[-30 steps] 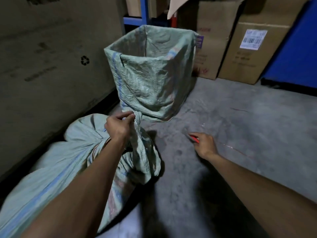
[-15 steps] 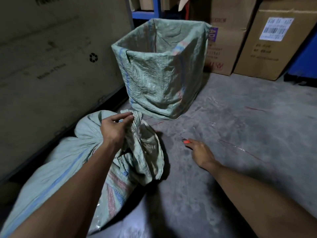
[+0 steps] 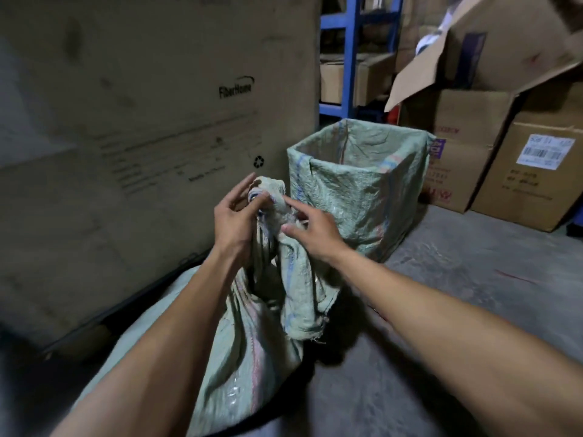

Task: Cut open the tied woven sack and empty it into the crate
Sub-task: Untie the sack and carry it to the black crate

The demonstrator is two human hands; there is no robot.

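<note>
A pale green woven sack point(image 3: 252, 342) lies on the concrete floor in front of me, its bunched neck point(image 3: 271, 197) lifted upright. My left hand point(image 3: 235, 220) grips the neck from the left, thumb and fingers around the gathered cloth. My right hand point(image 3: 310, 227) touches the neck from the right, fingers spread on the crumpled fabric. No cutter shows in either hand. Behind the neck stands the crate point(image 3: 359, 197), a square open-topped container lined with the same green woven cloth.
A huge printed cardboard box point(image 3: 142, 137) walls off the left side. Stacked cardboard cartons point(image 3: 492, 159) stand at the back right, one with a barcode label. A blue metal shelf point(image 3: 344, 58) rises behind the crate. Bare concrete floor point(image 3: 473, 294) lies to the right.
My right hand left the floor, where it held something red, and came up to the sack's neck. My left hand raised the neck higher. The view tilted upward.
</note>
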